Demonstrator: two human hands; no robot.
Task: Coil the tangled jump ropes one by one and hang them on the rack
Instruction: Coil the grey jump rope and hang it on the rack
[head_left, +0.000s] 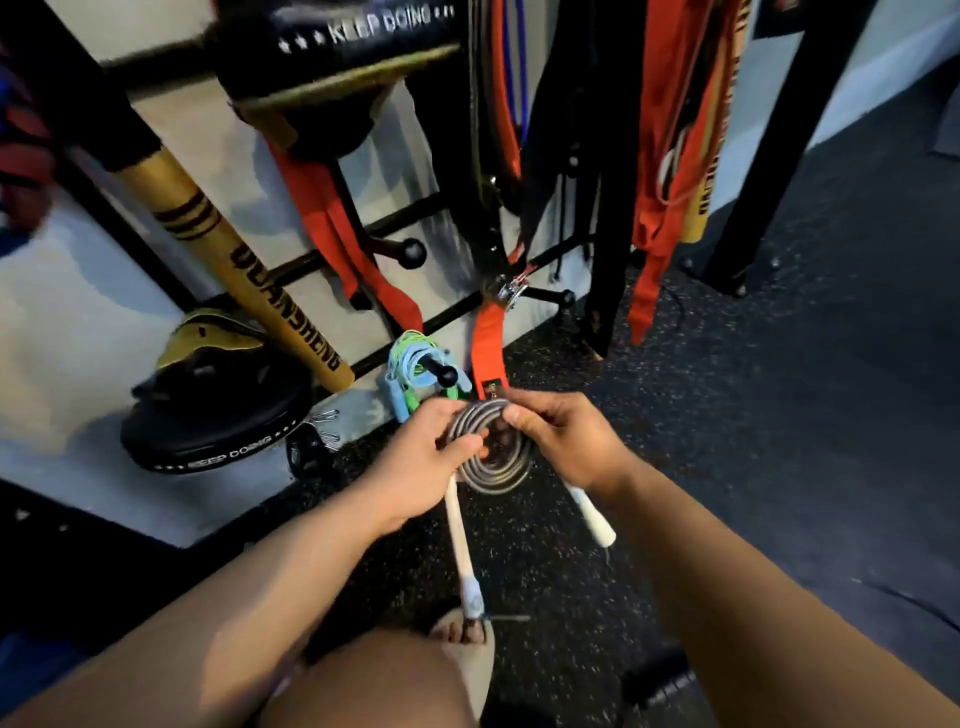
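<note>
Left hand (415, 462): is gripping the left side of the coil, with the fingers curled over the loops and the thumb pressing on them.
Right hand (561, 441): is pinching the upper right of the same coil, clamped on the loops.
Grey jump rope (493, 475): is being held between both hands as a flat round coil, above the floor and just in front of the rack's lowest peg.
White handles (460, 540): are hanging below the hands, one under each wrist and both pointing down.
Rack (769, 156): is standing against the wall, carrying orange straps (488, 343) and black bands.
Lowest peg (447, 373): is carrying a blue-and-green rope bundle (410, 358), close to the left hand's fingers.
Yellow stick (249, 270): is leaning on the rack, at left.
Black pad (208, 431): is lying at the wall base.
Floor (727, 415): is showing as dark speckled rubber.
</note>
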